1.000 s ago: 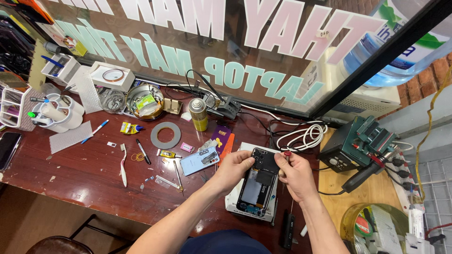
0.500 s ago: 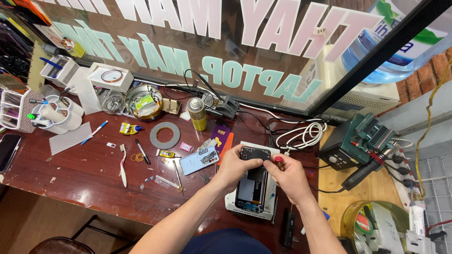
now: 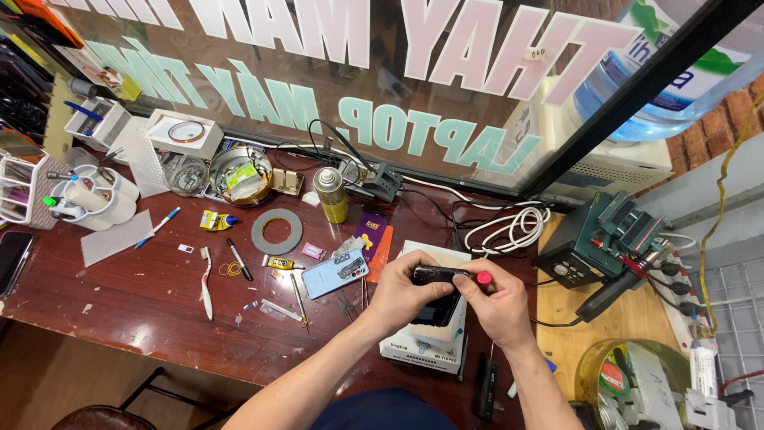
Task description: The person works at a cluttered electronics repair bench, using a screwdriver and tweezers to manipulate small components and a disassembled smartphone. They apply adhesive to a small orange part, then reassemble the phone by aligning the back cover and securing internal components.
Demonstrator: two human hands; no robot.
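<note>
Both hands, left hand (image 3: 402, 295) and right hand (image 3: 497, 306), grip dark phone (image 3: 438, 275) over white box (image 3: 422, 350); blue phone (image 3: 334, 273) nearby.

Electronics repair shop, street-front. Shown by: lettered shop window (image 3: 414, 87) above a dark red work surface (image 3: 143, 295); soldering station (image 3: 593, 239) with handpiece; opened phone (image 3: 440, 279) over a white box (image 3: 434, 346); loose blue back cover (image 3: 336, 273); tape ring (image 3: 277, 231); spray can (image 3: 330, 195); tweezers, toothbrush, coiled white cable (image 3: 509, 227).
</note>
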